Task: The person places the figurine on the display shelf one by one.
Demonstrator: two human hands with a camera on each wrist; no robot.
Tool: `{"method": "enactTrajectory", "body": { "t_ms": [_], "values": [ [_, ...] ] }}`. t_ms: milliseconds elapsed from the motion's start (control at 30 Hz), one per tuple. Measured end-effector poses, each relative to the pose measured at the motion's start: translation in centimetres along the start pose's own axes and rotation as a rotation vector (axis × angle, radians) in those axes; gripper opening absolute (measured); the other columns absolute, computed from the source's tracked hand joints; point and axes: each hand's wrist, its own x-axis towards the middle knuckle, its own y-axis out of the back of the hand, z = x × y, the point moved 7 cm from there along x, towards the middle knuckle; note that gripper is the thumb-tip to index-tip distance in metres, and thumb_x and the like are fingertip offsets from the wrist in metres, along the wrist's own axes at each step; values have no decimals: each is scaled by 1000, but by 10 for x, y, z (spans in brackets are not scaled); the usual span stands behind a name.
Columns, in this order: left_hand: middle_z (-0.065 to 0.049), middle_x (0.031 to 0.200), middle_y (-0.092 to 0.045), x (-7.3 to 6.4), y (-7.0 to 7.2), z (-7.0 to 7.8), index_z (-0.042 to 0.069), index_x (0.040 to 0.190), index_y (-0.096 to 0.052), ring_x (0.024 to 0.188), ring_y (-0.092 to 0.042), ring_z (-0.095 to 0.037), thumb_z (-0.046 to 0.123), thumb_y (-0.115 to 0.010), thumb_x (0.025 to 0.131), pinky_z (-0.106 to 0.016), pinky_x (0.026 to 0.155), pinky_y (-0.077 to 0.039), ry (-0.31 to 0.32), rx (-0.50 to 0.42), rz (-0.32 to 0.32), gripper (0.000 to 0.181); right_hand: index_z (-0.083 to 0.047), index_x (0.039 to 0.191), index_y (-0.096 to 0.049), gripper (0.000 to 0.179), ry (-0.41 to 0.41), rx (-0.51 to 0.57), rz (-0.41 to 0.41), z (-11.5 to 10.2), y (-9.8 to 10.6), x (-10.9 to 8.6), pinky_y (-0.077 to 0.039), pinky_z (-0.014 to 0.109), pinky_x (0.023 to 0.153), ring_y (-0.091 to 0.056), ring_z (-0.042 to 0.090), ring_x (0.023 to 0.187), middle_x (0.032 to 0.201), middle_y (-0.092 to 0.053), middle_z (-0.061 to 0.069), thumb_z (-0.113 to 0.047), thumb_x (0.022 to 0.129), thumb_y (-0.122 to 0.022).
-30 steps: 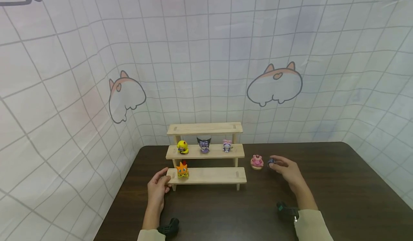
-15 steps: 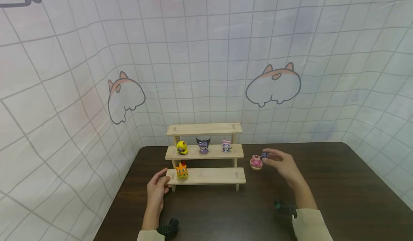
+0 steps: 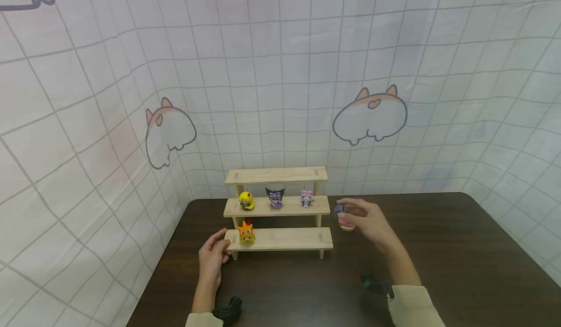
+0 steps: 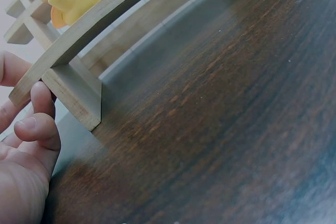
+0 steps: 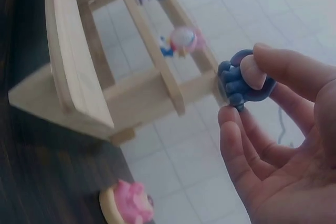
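My right hand (image 3: 371, 224) pinches a small dark blue figurine (image 5: 244, 80) between thumb and fingertips, held up off the table just right of the wooden three-tier display stand (image 3: 285, 239). In the head view, that hand partly hides a pink figurine (image 3: 346, 226) standing on the table below. At the stand's lower left end, my left hand (image 3: 211, 261) grips the edge of the bottom shelf. An orange and yellow figurine (image 3: 246, 232) stands near that end. On the middle shelf are a yellow figurine (image 3: 246, 201), a black and purple one (image 3: 275, 198) and a pink and lilac one (image 3: 307, 199).
The stand is on a dark wooden table (image 3: 302, 288), whose far edge lies close to a white gridded curtain (image 3: 280, 98). The stand's top shelf (image 3: 276, 174) is at the back. Black wrist devices (image 3: 229, 310) sit at both sleeves.
My right hand has carried the dark blue figurine leftward, past and above the pink figurine, toward the stand. The left hand keeps its grip on the bottom shelf.
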Motion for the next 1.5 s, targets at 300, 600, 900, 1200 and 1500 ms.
{"method": "enactTrajectory", "body": {
  "t_ms": [300, 600, 900, 1200, 1500],
  "values": [
    [5, 91, -62, -2, -1, 4, 2, 143, -56, 66, -57, -10, 1, -60, 97, -20, 53, -42, 22, -19, -16, 46, -9, 134, -66, 44, 83, -4, -82, -17, -38, 2, -54, 39, 83, -66, 30, 102, 117, -66, 15, -26, 93, -75],
    [6, 89, -62, -5, -1, 7, 3, 144, -55, 67, -58, -10, 3, -61, 97, -20, 54, -43, 19, -9, -21, 47, -16, 131, -69, 41, 73, 4, -122, -19, -74, 0, -56, 37, 85, -67, 29, 110, 123, -67, 12, -27, 92, -77],
    [5, 88, -61, 0, 1, 0, 4, 141, -59, 66, -57, -9, 5, -62, 97, -18, 53, -41, -11, 10, 6, 44, -14, 127, -72, 37, 121, -18, -156, -17, -104, 0, -55, 35, 83, -65, 25, 105, 120, -68, 11, -23, 91, -77],
    [6, 91, -62, 0, 1, -1, 8, 142, -59, 67, -58, -9, 6, -60, 97, -18, 54, -41, -14, 12, -2, 44, -14, 126, -72, 38, 122, -27, -150, -8, -125, 0, -54, 39, 86, -66, 23, 102, 113, -68, 9, -25, 90, -79],
    [3, 100, -64, 0, 2, -1, 5, 141, -60, 66, -58, -9, 5, -61, 97, -19, 54, -42, -15, 8, 1, 44, -14, 125, -73, 37, 110, -46, -143, -2, -142, 4, -56, 38, 86, -67, 22, 102, 109, -68, 5, -27, 90, -79]
  ]
}}
